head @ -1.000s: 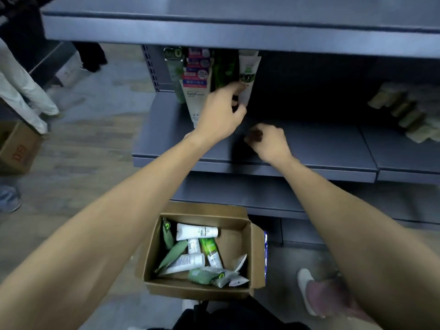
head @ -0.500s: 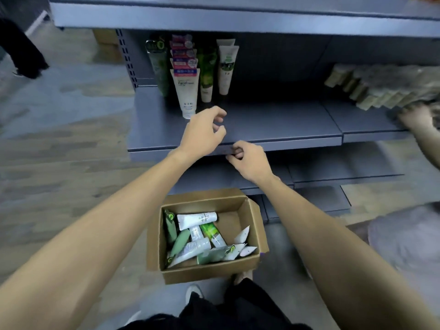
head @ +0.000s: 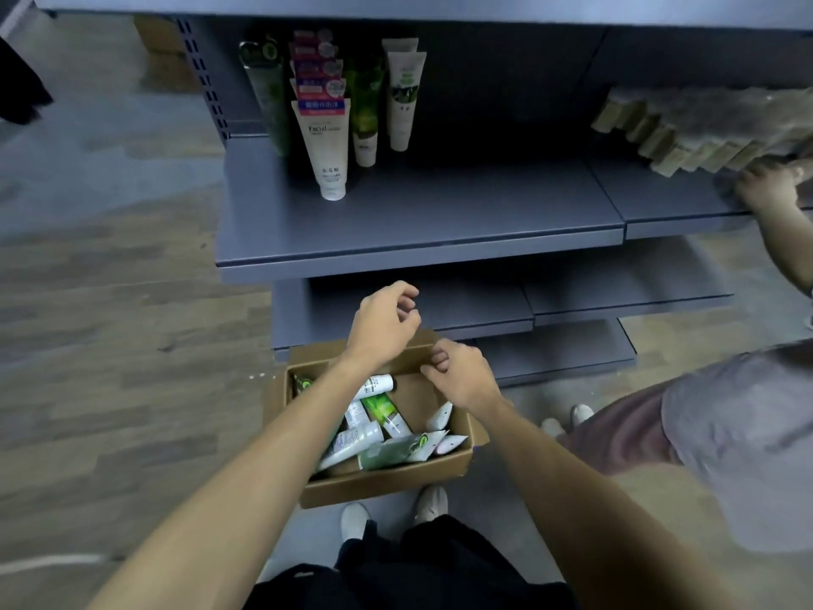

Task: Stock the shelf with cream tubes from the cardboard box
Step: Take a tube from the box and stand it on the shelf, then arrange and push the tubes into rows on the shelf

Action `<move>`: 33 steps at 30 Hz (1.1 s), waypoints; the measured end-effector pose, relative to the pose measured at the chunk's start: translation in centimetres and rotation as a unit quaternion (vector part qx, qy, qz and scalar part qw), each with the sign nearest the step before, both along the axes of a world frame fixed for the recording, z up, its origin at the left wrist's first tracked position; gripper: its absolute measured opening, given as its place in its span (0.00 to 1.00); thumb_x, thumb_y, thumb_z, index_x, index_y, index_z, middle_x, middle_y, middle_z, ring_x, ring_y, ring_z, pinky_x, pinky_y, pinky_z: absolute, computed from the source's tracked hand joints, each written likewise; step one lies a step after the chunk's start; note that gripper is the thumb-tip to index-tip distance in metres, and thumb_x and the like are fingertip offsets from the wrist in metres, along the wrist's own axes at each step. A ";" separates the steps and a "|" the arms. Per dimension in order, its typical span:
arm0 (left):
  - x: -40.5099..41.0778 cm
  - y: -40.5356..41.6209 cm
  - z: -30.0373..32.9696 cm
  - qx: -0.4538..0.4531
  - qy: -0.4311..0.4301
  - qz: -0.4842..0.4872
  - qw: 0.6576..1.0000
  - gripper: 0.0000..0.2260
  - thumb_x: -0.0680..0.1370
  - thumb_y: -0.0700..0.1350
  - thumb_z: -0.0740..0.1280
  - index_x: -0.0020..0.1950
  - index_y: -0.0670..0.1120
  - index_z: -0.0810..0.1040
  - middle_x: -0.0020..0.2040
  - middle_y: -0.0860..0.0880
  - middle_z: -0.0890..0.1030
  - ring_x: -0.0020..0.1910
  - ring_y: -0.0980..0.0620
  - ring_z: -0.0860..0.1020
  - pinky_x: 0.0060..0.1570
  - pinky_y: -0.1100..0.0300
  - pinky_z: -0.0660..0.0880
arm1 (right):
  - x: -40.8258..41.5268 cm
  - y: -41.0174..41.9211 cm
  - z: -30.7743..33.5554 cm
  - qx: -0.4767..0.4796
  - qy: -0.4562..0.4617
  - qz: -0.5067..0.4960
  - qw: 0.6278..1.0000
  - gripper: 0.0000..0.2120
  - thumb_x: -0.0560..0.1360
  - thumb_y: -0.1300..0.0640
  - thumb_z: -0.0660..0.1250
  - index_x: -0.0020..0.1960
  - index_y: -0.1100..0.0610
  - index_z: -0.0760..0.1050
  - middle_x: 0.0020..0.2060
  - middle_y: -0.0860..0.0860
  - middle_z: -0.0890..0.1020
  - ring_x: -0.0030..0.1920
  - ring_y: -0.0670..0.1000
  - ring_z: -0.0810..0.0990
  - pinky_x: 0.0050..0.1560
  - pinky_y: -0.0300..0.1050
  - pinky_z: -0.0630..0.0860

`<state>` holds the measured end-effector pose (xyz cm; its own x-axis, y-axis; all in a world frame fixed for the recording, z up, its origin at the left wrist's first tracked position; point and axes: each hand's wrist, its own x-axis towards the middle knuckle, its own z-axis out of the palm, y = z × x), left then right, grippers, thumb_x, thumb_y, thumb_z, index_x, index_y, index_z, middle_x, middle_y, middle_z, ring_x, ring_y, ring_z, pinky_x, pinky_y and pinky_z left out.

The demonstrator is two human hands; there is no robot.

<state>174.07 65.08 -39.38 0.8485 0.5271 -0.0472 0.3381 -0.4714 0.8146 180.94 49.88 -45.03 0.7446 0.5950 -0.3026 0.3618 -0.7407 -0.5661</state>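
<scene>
The grey metal shelf [head: 418,222] carries a few tubes standing cap-down at its back left, the front one a white tube [head: 326,147] marked "Facial". On the floor below sits the open cardboard box [head: 387,477] with a loose heap of cream tubes [head: 382,429], white and green, lying flat and crossed. Above the box's far rim hover the left hand [head: 382,325] and right hand [head: 462,376], both empty with fingers loosely curled. A second person's hand [head: 767,187] touches tan packs [head: 686,138] on the right.
</scene>
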 end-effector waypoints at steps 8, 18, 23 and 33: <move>-1.8 -4.4 -4.5 -0.053 0.066 0.014 0.996 0.12 0.75 0.40 0.68 0.57 0.47 0.79 0.46 0.52 0.82 0.42 0.52 0.81 0.50 0.59 0.78 | -1.9 -3.7 -4.0 -0.083 0.055 -0.012 0.995 0.15 0.74 0.51 0.69 0.60 0.50 0.77 0.52 0.46 0.84 0.55 0.50 0.82 0.58 0.46 0.78; -5.4 -6.5 -9.1 -0.077 0.319 -0.032 0.944 0.14 0.69 0.51 0.76 0.51 0.52 0.79 0.46 0.54 0.81 0.49 0.51 0.81 0.51 0.59 0.77 | -2.4 -6.4 -5.3 -0.101 0.082 0.026 0.991 0.10 0.75 0.53 0.67 0.56 0.49 0.78 0.51 0.46 0.85 0.53 0.51 0.82 0.53 0.48 0.79; -7.1 -7.1 -10.2 -0.076 0.398 -0.029 0.914 0.20 0.63 0.55 0.79 0.51 0.54 0.79 0.51 0.53 0.81 0.51 0.51 0.80 0.55 0.56 0.78 | -2.6 -6.7 -5.9 -0.093 0.097 0.028 0.991 0.11 0.74 0.54 0.67 0.57 0.49 0.77 0.51 0.47 0.85 0.53 0.52 0.82 0.55 0.48 0.79; -8.0 -7.1 -11.1 0.019 0.343 0.027 0.939 0.07 0.73 0.48 0.71 0.51 0.55 0.81 0.50 0.51 0.84 0.50 0.48 0.82 0.48 0.56 0.79 | -3.9 -4.5 -6.4 -0.043 0.146 0.022 0.988 0.12 0.76 0.61 0.69 0.59 0.57 0.78 0.45 0.49 0.81 0.48 0.50 0.81 0.56 0.39 0.76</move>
<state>166.05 58.01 -50.52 0.5979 0.5802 -0.5531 0.8007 -0.4631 0.3800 177.08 45.35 -51.46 0.5919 0.5879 -0.5513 0.2250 -0.7774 -0.5874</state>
